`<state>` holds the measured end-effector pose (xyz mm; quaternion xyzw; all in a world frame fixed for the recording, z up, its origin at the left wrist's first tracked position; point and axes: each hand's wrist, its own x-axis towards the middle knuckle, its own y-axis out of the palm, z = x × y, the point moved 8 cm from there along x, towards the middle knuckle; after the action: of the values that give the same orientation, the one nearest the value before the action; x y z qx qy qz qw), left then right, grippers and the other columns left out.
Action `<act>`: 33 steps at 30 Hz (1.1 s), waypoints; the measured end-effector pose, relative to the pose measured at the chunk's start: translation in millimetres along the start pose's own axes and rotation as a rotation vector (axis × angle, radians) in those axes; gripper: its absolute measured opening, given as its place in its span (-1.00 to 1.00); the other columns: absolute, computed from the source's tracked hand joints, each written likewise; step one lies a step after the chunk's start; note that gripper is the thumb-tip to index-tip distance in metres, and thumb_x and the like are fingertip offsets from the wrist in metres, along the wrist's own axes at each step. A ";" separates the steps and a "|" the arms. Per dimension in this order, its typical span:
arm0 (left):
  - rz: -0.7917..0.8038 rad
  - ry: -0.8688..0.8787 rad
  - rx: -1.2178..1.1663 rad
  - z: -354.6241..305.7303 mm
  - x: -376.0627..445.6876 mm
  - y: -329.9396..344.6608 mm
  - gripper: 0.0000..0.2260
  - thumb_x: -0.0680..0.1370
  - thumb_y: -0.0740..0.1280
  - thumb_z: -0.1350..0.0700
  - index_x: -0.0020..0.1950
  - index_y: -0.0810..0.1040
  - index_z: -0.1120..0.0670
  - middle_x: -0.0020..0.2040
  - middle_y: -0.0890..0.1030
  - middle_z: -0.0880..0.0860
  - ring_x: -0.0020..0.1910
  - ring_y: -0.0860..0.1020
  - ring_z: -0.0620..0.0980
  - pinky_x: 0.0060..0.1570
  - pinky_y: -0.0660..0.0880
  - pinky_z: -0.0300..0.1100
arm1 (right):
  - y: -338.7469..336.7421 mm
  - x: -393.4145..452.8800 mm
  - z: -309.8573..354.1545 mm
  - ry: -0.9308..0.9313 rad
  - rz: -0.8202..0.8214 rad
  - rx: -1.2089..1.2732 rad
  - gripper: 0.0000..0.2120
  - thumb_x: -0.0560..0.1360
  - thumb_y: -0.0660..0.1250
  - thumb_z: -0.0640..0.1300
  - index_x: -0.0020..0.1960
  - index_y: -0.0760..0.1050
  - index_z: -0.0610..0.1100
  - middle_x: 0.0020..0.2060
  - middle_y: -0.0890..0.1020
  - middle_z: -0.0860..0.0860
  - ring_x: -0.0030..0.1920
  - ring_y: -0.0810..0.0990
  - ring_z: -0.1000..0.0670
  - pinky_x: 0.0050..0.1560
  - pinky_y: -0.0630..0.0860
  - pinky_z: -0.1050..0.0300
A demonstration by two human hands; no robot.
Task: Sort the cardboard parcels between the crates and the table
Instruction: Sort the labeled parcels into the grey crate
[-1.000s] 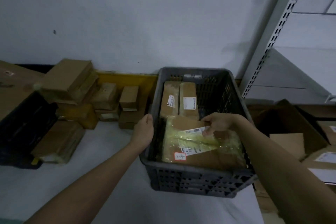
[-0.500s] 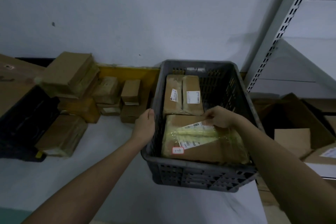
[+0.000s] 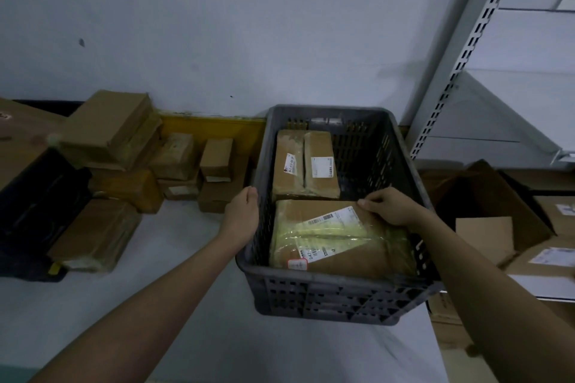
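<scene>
Crate (image 3: pixel 326 298) sitting on table (image 3: pixel 155 305) | left hand (image 3: pixel 241 216) gripping crate's left rim | right hand (image 3: pixel 390 207) inside crate, fingers curling over far edge of taped parcel (image 3: pixel 336 236) | two parcels (image 3: pixel 305 165) lying behind it.

Left hand (image 3: pixel 242 214) curled, gripping; right hand (image 3: pixel 390 206) fingers bent, pressing down.

Crate interior (image 3: pixel 367 146): bare pocket at far right, beside two upright parcels (image 3: pixel 306 165).
Crate near half: filled by large taped parcel (image 3: pixel 339 236).
Bench front (image 3: pixel 161 305): open white surface left of crate.
Bench rear left: blocked by stacked boxes (image 3: pixel 130 146) against wall.
Right side: shelf upright (image 3: pixel 460 50) and open cartons (image 3: pixel 497 227) stand close.
</scene>
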<state>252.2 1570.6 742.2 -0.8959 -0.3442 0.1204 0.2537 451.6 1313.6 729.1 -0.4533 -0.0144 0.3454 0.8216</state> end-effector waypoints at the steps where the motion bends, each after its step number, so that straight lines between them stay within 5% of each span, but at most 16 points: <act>1: -0.005 0.000 0.000 -0.2 0.0 0.0 -0.63 0.72 0.01 0.02 -0.19 0.38 0.14 -0.27 0.44 0.11 -0.29 0.39 0.00 -0.31 0.22 -0.11 | 0.4 -0.5 4.7 -0.015 -0.014 0.007 -0.76 0.62 0.27 0.08 -0.05 0.66 0.01 -0.14 0.68 0.06 -0.09 0.63 0.06 -0.13 0.46 0.22; 6: -0.013 -0.005 0.003 2.4 -2.1 1.2 -0.63 0.72 0.01 0.02 -0.25 0.32 0.08 -0.31 0.39 0.05 -0.34 0.36 -0.07 -0.34 0.21 -0.13 | 27.8 1.9 13.1 0.006 -0.025 0.122 -0.67 0.65 0.22 0.03 0.00 0.69 -0.14 -0.11 0.70 -0.08 -0.05 0.65 -0.06 0.09 0.55 0.01; 12: -0.004 -0.001 -0.009 1.2 -2.6 0.7 -0.63 0.72 0.01 0.02 -0.25 0.32 0.07 -0.32 0.39 0.03 -0.33 0.36 -0.07 -0.33 0.21 -0.12 | 27.3 20.9 13.6 0.114 0.081 -0.067 -0.64 0.64 0.22 0.10 0.09 0.64 -0.15 0.00 0.66 -0.07 0.00 0.62 -0.05 0.07 0.51 0.06; 15: -0.003 -0.002 -0.013 0.7 -2.9 0.2 -0.63 0.72 0.00 0.02 -0.25 0.32 0.06 -0.32 0.39 0.02 -0.33 0.36 -0.08 -0.35 0.20 -0.12 | 8.9 37.9 28.3 0.113 -0.124 -0.125 -0.66 0.61 0.27 0.10 0.15 0.53 -0.17 -0.05 0.59 -0.08 -0.05 0.58 -0.10 -0.10 0.48 0.07; 18: 0.001 -0.002 -0.019 0.6 -3.2 0.4 -0.64 0.72 0.00 0.02 -0.25 0.33 0.05 -0.31 0.40 0.02 -0.32 0.38 -0.08 -0.35 0.21 -0.12 | 3.4 49.5 39.0 0.170 -0.339 0.066 -0.64 0.63 0.25 0.02 0.16 0.47 -0.29 -0.17 0.57 -0.13 -0.18 0.56 -0.13 -0.24 0.47 0.06; 21: -0.002 -0.003 -0.020 2.1 -2.6 1.0 -0.64 0.72 0.01 0.01 -0.25 0.34 0.02 -0.31 0.41 0.01 -0.32 0.39 -0.09 -0.35 0.22 -0.12 | 36.5 63.3 52.2 0.237 -0.226 0.198 -0.70 0.58 0.34 -0.07 0.14 0.51 -0.31 -0.21 0.56 -0.10 -0.22 0.56 -0.08 -0.27 0.50 0.06; 25: -0.006 -0.007 -0.029 4.6 -0.7 1.6 -0.65 0.72 0.02 0.00 -0.24 0.36 0.00 -0.29 0.46 0.00 -0.30 0.43 -0.09 -0.34 0.24 -0.14 | 52.2 71.1 54.1 0.274 -0.224 0.022 -0.74 0.56 0.34 -0.14 0.19 0.52 -0.24 0.07 0.61 -0.20 0.04 0.60 -0.21 -0.09 0.52 0.02; 33: -0.010 -0.021 -0.022 5.8 -0.8 0.9 -0.66 0.71 0.01 0.00 -0.24 0.34 -0.04 -0.28 0.46 -0.01 -0.24 0.47 0.01 -0.31 0.28 -0.13 | 54.2 69.5 60.7 0.249 -0.145 -0.145 -0.70 0.60 0.24 -0.21 0.30 0.47 -0.27 0.18 0.57 -0.24 0.12 0.57 -0.24 0.02 0.53 -0.01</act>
<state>249.9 1571.6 736.9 -0.8956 -0.3525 0.1246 0.2409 454.0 1417.6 703.9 -0.5485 0.0297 0.2243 0.8049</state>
